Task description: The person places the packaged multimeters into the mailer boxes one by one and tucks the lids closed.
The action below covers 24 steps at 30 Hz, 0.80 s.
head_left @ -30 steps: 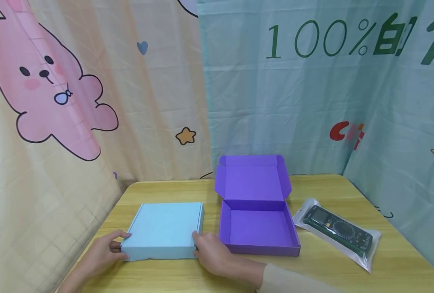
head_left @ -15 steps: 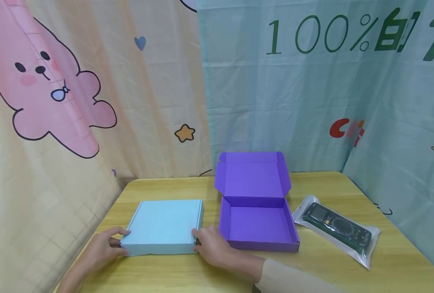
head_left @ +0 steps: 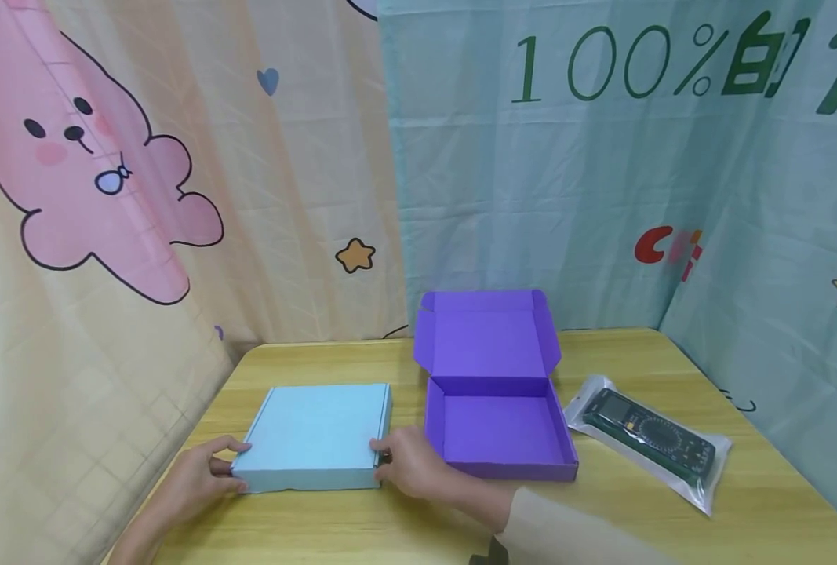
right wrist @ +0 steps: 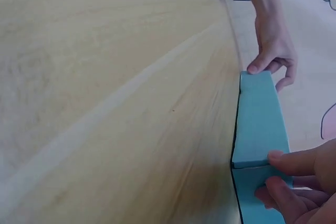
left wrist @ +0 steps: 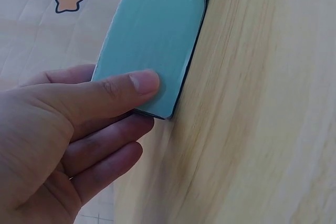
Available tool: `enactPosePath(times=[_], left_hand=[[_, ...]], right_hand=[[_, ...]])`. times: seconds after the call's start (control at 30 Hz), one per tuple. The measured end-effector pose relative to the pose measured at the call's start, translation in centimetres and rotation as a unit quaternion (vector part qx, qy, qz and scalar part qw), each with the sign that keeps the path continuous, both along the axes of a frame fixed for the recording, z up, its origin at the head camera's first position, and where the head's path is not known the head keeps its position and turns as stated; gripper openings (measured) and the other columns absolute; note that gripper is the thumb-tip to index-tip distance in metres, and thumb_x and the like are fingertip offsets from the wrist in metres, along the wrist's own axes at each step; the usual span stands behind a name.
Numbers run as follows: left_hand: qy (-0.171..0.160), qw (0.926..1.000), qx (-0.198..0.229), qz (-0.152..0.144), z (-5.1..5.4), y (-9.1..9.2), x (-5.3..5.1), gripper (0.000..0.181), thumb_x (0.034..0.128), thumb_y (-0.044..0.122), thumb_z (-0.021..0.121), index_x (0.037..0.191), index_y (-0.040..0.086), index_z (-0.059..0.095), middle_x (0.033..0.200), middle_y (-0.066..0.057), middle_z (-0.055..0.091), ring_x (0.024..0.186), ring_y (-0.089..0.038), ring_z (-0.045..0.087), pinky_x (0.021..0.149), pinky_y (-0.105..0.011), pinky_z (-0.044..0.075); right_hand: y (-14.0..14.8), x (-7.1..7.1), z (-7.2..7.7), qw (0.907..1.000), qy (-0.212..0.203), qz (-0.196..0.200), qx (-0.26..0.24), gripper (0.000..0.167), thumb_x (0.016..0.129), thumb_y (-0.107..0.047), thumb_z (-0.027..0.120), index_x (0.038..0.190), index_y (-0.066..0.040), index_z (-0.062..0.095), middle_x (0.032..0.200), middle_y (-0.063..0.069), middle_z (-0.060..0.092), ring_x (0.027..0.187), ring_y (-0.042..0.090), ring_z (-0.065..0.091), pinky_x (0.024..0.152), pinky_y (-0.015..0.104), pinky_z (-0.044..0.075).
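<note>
A closed light-blue box [head_left: 315,431] lies flat on the left part of the table. My left hand [head_left: 191,480] grips its near left corner, the thumb [left wrist: 144,82] on the front face and other fingers at the side and below. At the near right corner, my right hand [head_left: 414,467] pinches the box's edge; in the right wrist view its thumb and fingertips touch the light-blue side [right wrist: 257,129]. Right of it stands a purple box [head_left: 499,428] with its lid raised and nothing inside.
A black and green multimeter [head_left: 651,435] in a clear plastic bag lies at the right of the wooden table [head_left: 333,530]. Printed curtains [head_left: 291,188] hang behind and beside the table.
The head view has tilted slightly, so everything sits a little higher in the picture. Both hands keep hold of the light-blue box; the right fingers have shifted slightly at its corner.
</note>
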<state>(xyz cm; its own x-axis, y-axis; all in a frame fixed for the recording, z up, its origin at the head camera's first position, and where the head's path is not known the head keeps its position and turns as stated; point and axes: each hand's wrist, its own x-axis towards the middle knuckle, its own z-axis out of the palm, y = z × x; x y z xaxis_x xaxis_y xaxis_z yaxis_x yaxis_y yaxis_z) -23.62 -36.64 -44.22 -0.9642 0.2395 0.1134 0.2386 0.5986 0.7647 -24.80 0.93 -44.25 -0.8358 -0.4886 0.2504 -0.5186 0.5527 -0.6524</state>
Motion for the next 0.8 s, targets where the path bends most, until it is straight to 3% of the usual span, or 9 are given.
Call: enactPosePath(times=[0.1, 0.2, 0.37, 0.6, 0.8], left_hand=[[0.003, 1.0, 0.003, -0.003, -0.1, 0.0, 0.0, 0.053, 0.0763, 0.0, 0.089, 0.122, -0.007, 0.065, 0.089, -0.016, 0.077, 0.084, -0.019, 0.076, 0.066, -0.029, 0.059], [0.003, 1.0, 0.006, -0.006, -0.1, 0.0, -0.1, 0.053, 0.0768, -0.001, 0.088, 0.123, -0.008, 0.064, 0.09, -0.017, 0.076, 0.084, -0.02, 0.076, 0.066, -0.029, 0.06], [0.004, 1.0, 0.003, -0.002, -0.1, 0.0, -0.2, 0.053, 0.0767, 0.0, 0.089, 0.124, -0.007, 0.064, 0.091, -0.017, 0.076, 0.084, -0.02, 0.076, 0.067, -0.029, 0.06], [0.032, 0.9987, -0.038, 0.008, -0.1, 0.0, 0.3, 0.053, 0.0737, -0.001, 0.091, 0.12, -0.004, 0.067, 0.096, -0.02, 0.075, 0.083, -0.02, 0.076, 0.068, -0.029, 0.061], [0.041, 0.9976, -0.051, 0.022, 0.0, 0.3, 0.4, 0.054, 0.073, 0.001, 0.092, 0.121, -0.003, 0.068, 0.094, -0.016, 0.075, 0.082, -0.021, 0.075, 0.069, -0.027, 0.06]], right_hand=[[0.3, -0.4, 0.3, 0.999, -0.039, 0.001, -0.022, 0.046, 0.074, -0.001, 0.091, 0.117, 0.001, 0.075, 0.12, 0.007, 0.073, 0.079, 0.007, 0.068, 0.063, 0.017, 0.054], [0.6, -0.6, 0.7, 0.997, -0.067, -0.004, -0.038, 0.044, 0.074, -0.003, 0.092, 0.115, 0.002, 0.076, 0.116, 0.008, 0.075, 0.095, 0.014, 0.072, 0.074, 0.02, 0.057], [0.6, -0.7, 1.1, 0.9953, -0.084, -0.011, -0.047, 0.044, 0.074, -0.003, 0.093, 0.115, 0.002, 0.076, 0.111, 0.008, 0.076, 0.095, 0.016, 0.074, 0.077, 0.023, 0.059], [0.5, -0.6, 1.4, 0.9904, -0.122, -0.017, -0.063, 0.044, 0.074, -0.003, 0.092, 0.115, 0.001, 0.077, 0.109, 0.01, 0.076, 0.097, 0.02, 0.073, 0.079, 0.026, 0.06], [1.1, -1.0, 1.2, 0.9867, -0.144, -0.003, -0.076, 0.043, 0.076, -0.003, 0.091, 0.116, 0.001, 0.076, 0.112, 0.011, 0.076, 0.097, 0.02, 0.074, 0.082, 0.028, 0.06]])
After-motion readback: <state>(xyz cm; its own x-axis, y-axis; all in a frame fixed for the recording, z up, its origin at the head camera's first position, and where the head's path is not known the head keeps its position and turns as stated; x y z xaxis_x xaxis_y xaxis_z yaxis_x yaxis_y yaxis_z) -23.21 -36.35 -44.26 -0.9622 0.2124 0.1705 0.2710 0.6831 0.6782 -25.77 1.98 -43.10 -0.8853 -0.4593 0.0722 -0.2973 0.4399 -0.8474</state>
